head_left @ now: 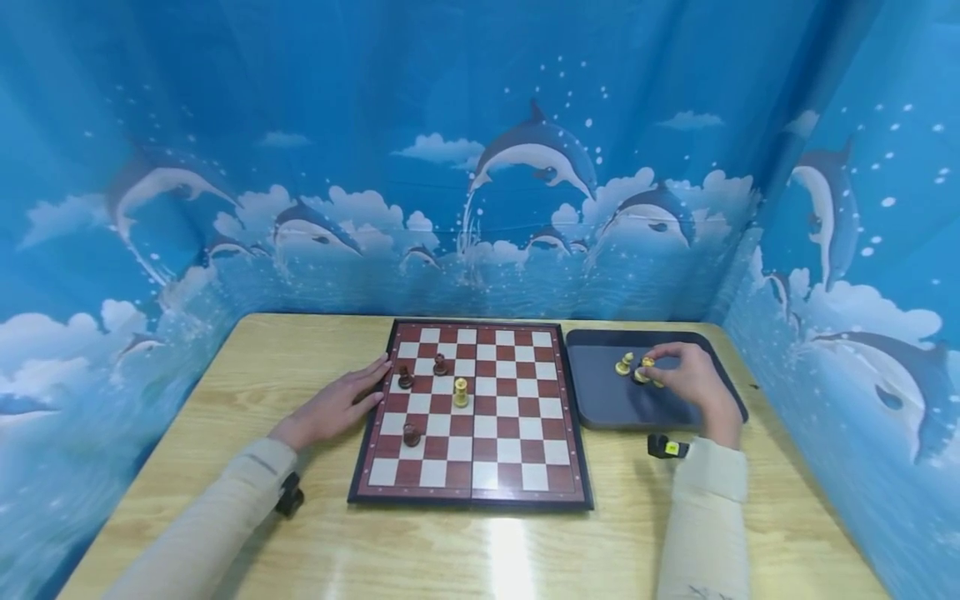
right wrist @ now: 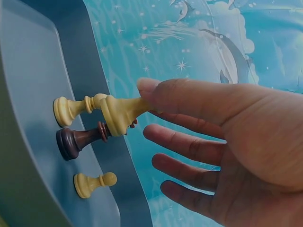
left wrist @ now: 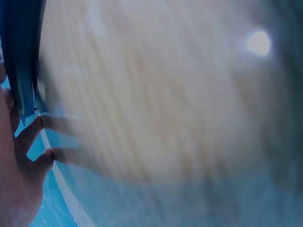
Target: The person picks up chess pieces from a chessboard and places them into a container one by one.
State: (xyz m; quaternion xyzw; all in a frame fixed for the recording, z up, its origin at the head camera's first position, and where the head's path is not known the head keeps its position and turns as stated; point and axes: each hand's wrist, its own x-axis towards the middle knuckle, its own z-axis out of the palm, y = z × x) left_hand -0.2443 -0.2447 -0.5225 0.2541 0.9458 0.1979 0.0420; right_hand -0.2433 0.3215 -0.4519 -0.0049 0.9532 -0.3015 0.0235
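My right hand (head_left: 693,379) is over the grey tray (head_left: 607,408), its thumb and index finger pinching a cream chess piece (right wrist: 122,111) by the top, which they hide. The piece's wide base faces down toward the tray, and the other fingers are spread. Standing in the tray are a cream pawn (right wrist: 94,184), a dark chess piece (right wrist: 78,142) and another cream piece (right wrist: 71,111), partly behind the held one. My left hand (head_left: 333,408) lies at the left edge of the chessboard (head_left: 506,429), fingers extended and fingertips right at its rim.
On the board's left half stand a tall cream chess piece (head_left: 461,392) and three dark ones: one near the left edge (head_left: 406,377), one farther back (head_left: 440,364), a knight-like one nearer the front (head_left: 411,434). A dolphin-print curtain (head_left: 337,167) surrounds the wooden table (head_left: 420,550).
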